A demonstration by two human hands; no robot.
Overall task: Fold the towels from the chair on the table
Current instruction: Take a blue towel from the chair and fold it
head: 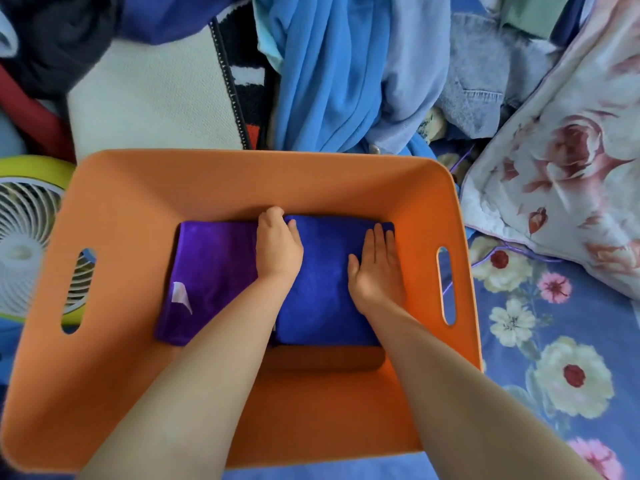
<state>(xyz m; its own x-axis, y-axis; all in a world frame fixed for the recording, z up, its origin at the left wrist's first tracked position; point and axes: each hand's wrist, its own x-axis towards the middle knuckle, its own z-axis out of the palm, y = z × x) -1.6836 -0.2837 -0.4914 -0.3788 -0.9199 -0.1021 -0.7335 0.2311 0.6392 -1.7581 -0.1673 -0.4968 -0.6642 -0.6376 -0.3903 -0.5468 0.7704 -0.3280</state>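
Note:
Both my hands are inside an orange bin [145, 188]. A folded blue towel [325, 292] lies on its floor at the right. Beside it on the left lies a folded purple towel [211, 268] with a white label. My left hand [278, 245] curls over the blue towel's far left corner, thumb on top and fingers tucked behind the edge. My right hand [375, 268] rests flat on the blue towel's right side, fingers together and stretched out.
The bin stands on a blue floral sheet [540, 341]. Behind it is a heap of clothes, with a bright blue garment [322, 74] and a cream one [156, 95]. A floral pillow [568, 161] lies at the right. A white fan [24, 244] stands at the left.

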